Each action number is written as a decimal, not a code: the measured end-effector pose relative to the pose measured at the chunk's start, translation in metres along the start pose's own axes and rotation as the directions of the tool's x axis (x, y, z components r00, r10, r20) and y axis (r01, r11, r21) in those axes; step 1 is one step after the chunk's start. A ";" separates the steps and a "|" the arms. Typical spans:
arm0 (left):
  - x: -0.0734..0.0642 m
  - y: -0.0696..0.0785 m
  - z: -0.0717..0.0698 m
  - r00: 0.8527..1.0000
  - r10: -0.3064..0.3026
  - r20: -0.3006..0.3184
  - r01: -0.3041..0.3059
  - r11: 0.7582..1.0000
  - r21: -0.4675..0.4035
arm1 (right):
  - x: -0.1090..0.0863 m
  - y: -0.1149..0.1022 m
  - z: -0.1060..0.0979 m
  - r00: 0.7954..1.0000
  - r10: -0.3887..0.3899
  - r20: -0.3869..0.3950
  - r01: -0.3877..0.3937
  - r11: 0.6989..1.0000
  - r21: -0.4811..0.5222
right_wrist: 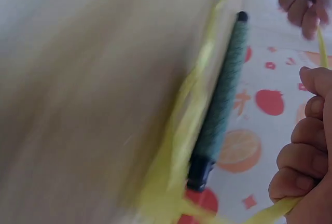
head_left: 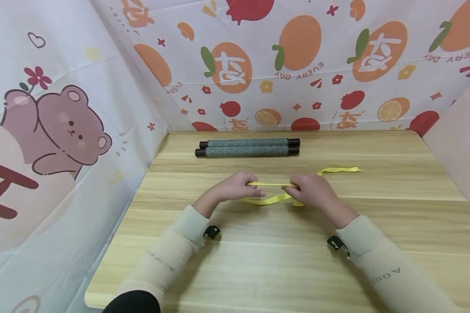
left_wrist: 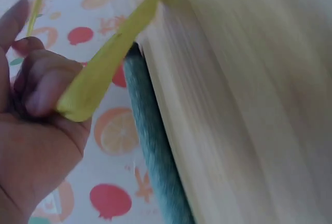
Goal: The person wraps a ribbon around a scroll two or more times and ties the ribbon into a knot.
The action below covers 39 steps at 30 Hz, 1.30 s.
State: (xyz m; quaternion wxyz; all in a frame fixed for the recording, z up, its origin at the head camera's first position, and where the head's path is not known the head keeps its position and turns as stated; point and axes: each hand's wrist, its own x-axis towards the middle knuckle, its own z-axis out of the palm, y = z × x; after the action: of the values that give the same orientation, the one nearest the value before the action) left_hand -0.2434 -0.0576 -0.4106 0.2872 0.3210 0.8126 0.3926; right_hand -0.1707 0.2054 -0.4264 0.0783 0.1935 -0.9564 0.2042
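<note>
Your left hand (head_left: 236,187) and right hand (head_left: 314,191) are gripping a yellow ribbon (head_left: 274,200) in curled fingers, holding one span taut above the tabletop (head_left: 258,269), nearer than two rods (head_left: 246,151); slack is trailing, so uneven tugging could be inviting tangles.

1. At 12 o'clock, a white cloth backdrop (head_left: 260,48) hangs behind the table (head_left: 266,269), printed with oranges, red fruit, small flowers and lettering.
2. From 8 to 11 o'clock, a creased pale cloth (head_left: 129,95) slopes down, with a pinkish-brown bear print (head_left: 72,126) near 9.
3. At 3 o'clock stands a plain pale surface (head_left: 468,143).
4. Toward 6 o'clock, the light wood-grain tabletop catches a soft sheen.
</note>
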 end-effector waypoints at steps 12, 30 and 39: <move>-0.045 -0.045 -0.047 0.976 -0.016 -0.219 0.124 0.861 0.493 | -0.060 0.071 -0.014 0.983 0.124 0.138 -0.098 0.978 -0.182; -0.113 -0.109 -0.131 0.914 -0.054 -0.403 0.345 0.629 0.697 | -0.127 0.173 -0.074 0.918 0.338 0.206 -0.270 0.916 -0.298; -0.143 -0.144 -0.156 0.851 -0.154 -0.503 0.481 0.612 0.627 | -0.143 0.197 -0.081 0.893 0.387 0.230 -0.309 0.898 -0.313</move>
State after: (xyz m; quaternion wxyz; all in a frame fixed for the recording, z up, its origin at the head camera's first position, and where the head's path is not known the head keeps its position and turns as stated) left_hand -0.3083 -0.3049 -0.4166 0.0276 0.1681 0.9849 0.0307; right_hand -0.1140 0.4536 -0.4566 -0.0736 0.0324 -0.9953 0.0536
